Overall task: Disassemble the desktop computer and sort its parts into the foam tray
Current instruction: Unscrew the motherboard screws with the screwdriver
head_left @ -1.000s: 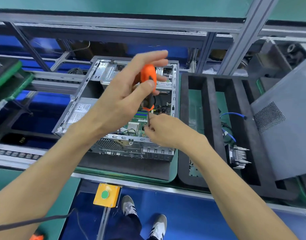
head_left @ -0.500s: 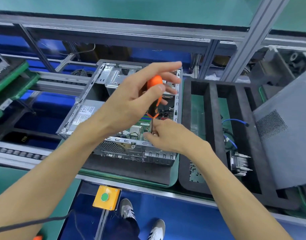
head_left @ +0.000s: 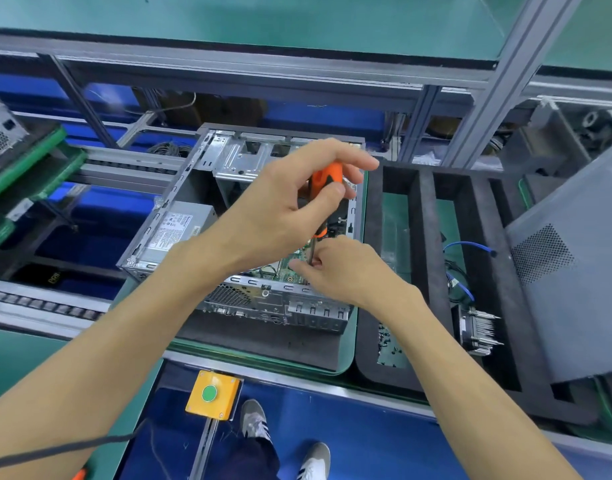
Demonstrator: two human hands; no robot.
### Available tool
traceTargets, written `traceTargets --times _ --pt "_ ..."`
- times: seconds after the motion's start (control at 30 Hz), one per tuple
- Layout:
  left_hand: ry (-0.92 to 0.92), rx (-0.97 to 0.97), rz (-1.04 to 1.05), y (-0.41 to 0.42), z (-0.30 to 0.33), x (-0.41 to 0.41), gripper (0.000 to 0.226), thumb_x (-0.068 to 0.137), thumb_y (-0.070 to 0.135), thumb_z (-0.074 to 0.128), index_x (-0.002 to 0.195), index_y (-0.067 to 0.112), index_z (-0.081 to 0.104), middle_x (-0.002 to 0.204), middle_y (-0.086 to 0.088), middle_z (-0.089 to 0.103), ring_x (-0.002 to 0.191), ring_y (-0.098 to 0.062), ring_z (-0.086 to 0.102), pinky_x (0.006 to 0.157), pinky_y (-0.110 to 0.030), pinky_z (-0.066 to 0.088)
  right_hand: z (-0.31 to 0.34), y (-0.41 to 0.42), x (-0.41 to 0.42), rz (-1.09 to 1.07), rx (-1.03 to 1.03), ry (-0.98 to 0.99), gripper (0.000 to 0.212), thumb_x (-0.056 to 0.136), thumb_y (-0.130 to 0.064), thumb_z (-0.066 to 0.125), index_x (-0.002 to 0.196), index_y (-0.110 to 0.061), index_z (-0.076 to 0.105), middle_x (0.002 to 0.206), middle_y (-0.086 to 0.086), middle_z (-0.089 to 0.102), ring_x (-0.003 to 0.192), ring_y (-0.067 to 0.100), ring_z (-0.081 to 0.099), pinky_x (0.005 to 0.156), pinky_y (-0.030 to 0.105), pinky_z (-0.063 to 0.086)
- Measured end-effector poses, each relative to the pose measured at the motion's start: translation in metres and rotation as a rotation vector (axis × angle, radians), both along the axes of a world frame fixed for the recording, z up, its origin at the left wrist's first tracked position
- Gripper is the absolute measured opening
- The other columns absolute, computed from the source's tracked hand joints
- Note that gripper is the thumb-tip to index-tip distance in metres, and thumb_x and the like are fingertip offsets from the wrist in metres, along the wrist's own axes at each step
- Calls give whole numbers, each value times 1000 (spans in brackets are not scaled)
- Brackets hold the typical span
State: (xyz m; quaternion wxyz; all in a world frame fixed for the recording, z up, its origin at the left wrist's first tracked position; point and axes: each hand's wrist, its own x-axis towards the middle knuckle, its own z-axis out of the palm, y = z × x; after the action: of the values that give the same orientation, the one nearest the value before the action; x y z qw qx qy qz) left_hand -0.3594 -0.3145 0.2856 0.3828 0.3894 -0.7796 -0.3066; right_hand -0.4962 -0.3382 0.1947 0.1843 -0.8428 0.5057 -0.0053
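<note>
Both hands' grip: left hand (head_left: 290,206) on screwdriver (head_left: 323,188) handle, right hand (head_left: 346,268) pinching its shaft.

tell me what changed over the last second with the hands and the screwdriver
Little changed. The left hand keeps its hold on the orange screwdriver handle, its fingers shifting slightly as if turning it. The right hand still pinches the shaft low over the green board in the computer case. The view drifted a little. The foam tray, heatsink and blue cable stayed put.
</note>
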Motion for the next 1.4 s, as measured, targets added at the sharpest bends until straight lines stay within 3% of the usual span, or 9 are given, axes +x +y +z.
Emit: traceTargets --times 0.23,0.33,0.47,0.63,0.8,0.93,1.03,1.2,1.4 --pt "38 -16 63 -3 4 0 25 91 24 70 115 24 63 103 -3 63 93 -21 67 74 -23 52 -4 1 1 44 204 -115 29 102 -42 45 81 -23 38 78 -2 47 88 29 52 73 37 41" --pt "22 -4 21 -7 3 -1 21 94 18 66 115 20 63 101 -1 67 91 -26 69 81 -34 57 -4 -1 4 -34 60 35 56 99 -68 35 75 -18 46 77 -1 50 80 25 50 69 37 39" --pt "63 27 -23 -15 1 3 18 96 19 62 113 16 63 95 -3 68 88 -27 70 80 -48 56 -1 -6 6 -46 102 22 48 104 -47 40 65 -19 41 76 0 51 84 27 52 70 37 42" --pt "142 85 -140 -29 3 6 25 93 4 53 116 8 62 105 -4 68 101 -29 68 87 -48 56 6 -8 0 -21 270 -28 26 105 -40 45 98 -15 45 81 -2 47 81 26 49 76 41 47" --pt "94 21 -171 -41 -1 6 22 95 6 60 114 16 66 101 2 68 97 -26 67 86 -44 55 5 -9 3 -110 128 68 48 104 -52 42 70 -18 44 67 -2 48 66 23 49 66 38 44" --pt "128 -7 -124 -49 -6 5 19 92 18 69 110 19 65 94 3 66 89 -24 65 82 -42 55 -5 -6 5 -142 65 -100 23 104 -37 46 89 -20 45 62 -9 43 57 15 44 56 34 31" --pt "146 -1 -119 -54 -13 6 25 93 30 67 117 22 61 100 4 65 92 -21 65 85 -39 54 -13 -2 7 -154 -24 -250 36 107 -38 43 83 -14 55 51 -9 41 48 9 41 53 35 31" --pt "375 294 31 -84 -40 22 41 107 32 31 119 9 63 109 -10 69 104 -23 66 95 -46 53 -12 -12 3 -253 -66 -460 43 109 -35 41 71 -19 53 42 -9 44 46 7 48 51 19 29" --pt "171 784 135 -111 -102 44 45 108 32 36 100 6 71 92 -11 76 93 -29 73 88 -39 59 10 -48 -2 -371 -181 -732 49 107 -35 41 62 -21 52 44 -13 47 41 10 43 49 18 32"
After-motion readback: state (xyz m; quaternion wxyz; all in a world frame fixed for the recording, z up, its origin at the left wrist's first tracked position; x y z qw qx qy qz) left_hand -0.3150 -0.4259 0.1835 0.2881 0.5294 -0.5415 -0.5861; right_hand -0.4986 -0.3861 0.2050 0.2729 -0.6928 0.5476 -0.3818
